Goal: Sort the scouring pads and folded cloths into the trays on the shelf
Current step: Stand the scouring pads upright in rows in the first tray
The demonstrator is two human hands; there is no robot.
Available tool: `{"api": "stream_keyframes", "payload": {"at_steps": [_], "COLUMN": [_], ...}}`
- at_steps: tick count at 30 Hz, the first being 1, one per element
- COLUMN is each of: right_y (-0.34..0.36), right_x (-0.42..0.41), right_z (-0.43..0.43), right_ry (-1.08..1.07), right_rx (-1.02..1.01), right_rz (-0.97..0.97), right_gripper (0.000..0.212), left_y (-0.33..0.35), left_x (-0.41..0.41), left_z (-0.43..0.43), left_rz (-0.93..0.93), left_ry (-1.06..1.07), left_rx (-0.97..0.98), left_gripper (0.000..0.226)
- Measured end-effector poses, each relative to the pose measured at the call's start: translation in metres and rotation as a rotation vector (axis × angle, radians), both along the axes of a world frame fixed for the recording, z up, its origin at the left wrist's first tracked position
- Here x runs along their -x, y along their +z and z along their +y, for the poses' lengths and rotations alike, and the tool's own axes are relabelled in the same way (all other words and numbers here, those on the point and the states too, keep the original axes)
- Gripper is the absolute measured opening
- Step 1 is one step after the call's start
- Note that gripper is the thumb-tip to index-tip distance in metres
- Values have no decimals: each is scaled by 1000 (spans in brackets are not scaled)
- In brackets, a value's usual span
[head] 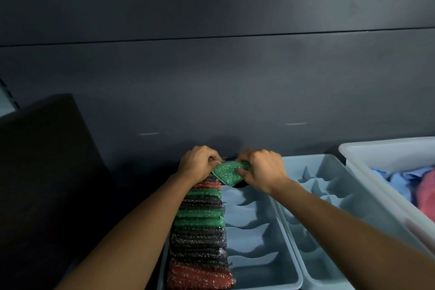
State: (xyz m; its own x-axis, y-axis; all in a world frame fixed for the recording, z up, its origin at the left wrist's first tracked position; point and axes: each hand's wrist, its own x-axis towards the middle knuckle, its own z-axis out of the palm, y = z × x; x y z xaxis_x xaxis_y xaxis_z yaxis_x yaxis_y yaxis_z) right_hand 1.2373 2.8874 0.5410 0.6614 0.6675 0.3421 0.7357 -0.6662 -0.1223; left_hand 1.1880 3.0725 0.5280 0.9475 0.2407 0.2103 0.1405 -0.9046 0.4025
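I pinch a green, glittery mesh scouring pad (227, 173) between both hands, at the far end of the near pale blue plastic divider tray (247, 217), just above the back of its left column. My left hand (200, 163) has its fingers curled on the pad's left corner; my right hand (264, 170) grips its right edge, fingers folded round it. The pad sits tilted, its lower corner pointing down to the tray.

Below it, a packed row of sparkly pads (200, 231) in red, green and black fills that left column, standing on edge. The tray's right column shows bare wavy dividers. A second pale blue divider tray (341, 196) lies just beside it on the right. Further right stands a white plastic tub (386, 151) holding crumpled blue cloths (400, 179) and a blurred pink one (426, 195). A dark grey panel (211, 77) rises behind.
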Motion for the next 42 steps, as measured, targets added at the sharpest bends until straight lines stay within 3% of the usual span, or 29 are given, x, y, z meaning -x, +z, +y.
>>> {"api": "stream_keyframes", "payload": {"at_steps": [7, 11, 17, 21, 23, 27, 35, 39, 42], "right_y": [-15, -20, -26, -18, -10, 6, 24, 21, 20], "right_x": [-7, -12, -15, -15, -12, -12, -44, -69, -86], "right_z": [0, 5, 3, -20, -38, -88, -231, -312, -363], "right_ry": [-8, -2, -40, 16, 28, 33, -162, -321, -439], "right_rx": [199, 181, 242, 128, 20, -100, -287, -251, -26], "right_rz": [-40, -85, 27, 224, 322, 332, 269, 297, 307], "right_gripper": [26, 30, 32, 48, 50, 40, 19, 16, 16], "left_y": [-2, -1, -2, 4, 8, 22, 38, 38, 39], "left_x": [0, 3, 4, 10, 14, 12, -24, -44, -60], "left_z": [-2, -3, -12, -17, -28, -77, -225, -286, -325], "left_rz": [23, 37, 48, 39, -24, -170, -174, -135, -96], "left_ry": [0, 9, 16, 24, 7, -103, -399, -459, -490], "left_rx": [-12, -25, -97, -23, 11, 136, 334, 367, 365], "left_gripper": [12, 12, 14, 19, 23, 22, 19, 20, 22]}}
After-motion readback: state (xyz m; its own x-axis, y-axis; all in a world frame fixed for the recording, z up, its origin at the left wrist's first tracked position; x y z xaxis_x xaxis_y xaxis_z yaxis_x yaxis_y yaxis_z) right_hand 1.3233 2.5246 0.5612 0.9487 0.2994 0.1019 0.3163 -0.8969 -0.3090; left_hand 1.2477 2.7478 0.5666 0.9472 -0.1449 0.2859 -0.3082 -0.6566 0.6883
